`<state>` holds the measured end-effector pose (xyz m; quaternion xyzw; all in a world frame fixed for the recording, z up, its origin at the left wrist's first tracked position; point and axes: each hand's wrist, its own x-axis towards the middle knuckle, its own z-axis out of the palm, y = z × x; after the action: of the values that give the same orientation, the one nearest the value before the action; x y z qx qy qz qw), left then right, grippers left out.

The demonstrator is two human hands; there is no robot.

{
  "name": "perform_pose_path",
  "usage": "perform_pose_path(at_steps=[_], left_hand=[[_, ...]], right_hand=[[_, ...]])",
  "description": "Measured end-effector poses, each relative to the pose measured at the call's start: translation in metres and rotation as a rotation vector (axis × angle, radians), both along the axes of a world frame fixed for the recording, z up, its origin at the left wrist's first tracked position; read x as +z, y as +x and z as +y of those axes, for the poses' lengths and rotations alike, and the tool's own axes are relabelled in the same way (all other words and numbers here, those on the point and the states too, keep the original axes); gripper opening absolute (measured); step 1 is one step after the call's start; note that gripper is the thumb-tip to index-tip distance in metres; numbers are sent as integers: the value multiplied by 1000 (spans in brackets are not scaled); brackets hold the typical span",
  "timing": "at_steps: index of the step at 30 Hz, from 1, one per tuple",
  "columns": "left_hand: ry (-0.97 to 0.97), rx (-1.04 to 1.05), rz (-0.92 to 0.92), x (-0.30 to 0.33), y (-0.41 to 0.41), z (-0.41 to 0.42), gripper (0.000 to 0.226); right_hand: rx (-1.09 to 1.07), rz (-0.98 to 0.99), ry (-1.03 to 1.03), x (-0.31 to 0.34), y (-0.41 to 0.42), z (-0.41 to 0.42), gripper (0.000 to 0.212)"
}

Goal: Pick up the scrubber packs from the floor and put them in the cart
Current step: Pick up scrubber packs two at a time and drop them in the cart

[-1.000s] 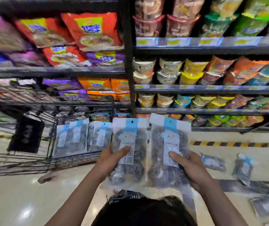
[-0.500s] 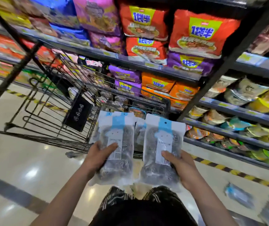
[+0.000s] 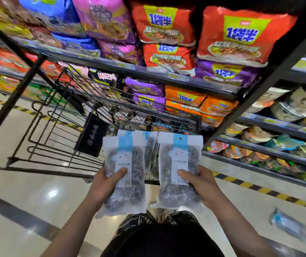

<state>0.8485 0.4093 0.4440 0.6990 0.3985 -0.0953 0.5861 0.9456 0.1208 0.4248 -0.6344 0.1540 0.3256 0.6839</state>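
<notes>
Shop aisle, glossy floor (image 3: 28, 201), noodle shelves (image 3: 167, 75) behind. Status, near to far: one scrubber pack on floor (image 3: 287, 224) at lower right, not yet collected; two packs in hand; approx. two or three more packs (image 3: 151, 145) already upright in the cart (image 3: 111, 101), just beyond the held ones. Est. task partly done. Left hand (image 3: 104, 184): fingers curled behind left pack (image 3: 124, 175), thumb pressed on front label. Right hand (image 3: 202, 184): same grip on right pack (image 3: 180, 171). Both packs upright, side by side, near the cart's rear edge.

Two packs (image 3: 124, 175) side by side before the cart (image 3: 59, 127), shelves (image 3: 167, 75) seemingly behind.
</notes>
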Motion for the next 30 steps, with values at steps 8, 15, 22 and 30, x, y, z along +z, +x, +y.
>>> perform_pose_path(at_steps=[8,15,22,30], left_hand=[[40,-61,31,-18,41,41,37],[75,-188,59,-49,86,94,44],[-24,-276,85,-93,112,131,76],[-59,-193,166,-153,139,154,65]], right_hand=[[-58,46,-40,-21,25,9,25],[-133,63,-208,-46,41,42,33],[-245,107,-380,-70,42,85,20],[-232,106,-474,-120,72,123,25]])
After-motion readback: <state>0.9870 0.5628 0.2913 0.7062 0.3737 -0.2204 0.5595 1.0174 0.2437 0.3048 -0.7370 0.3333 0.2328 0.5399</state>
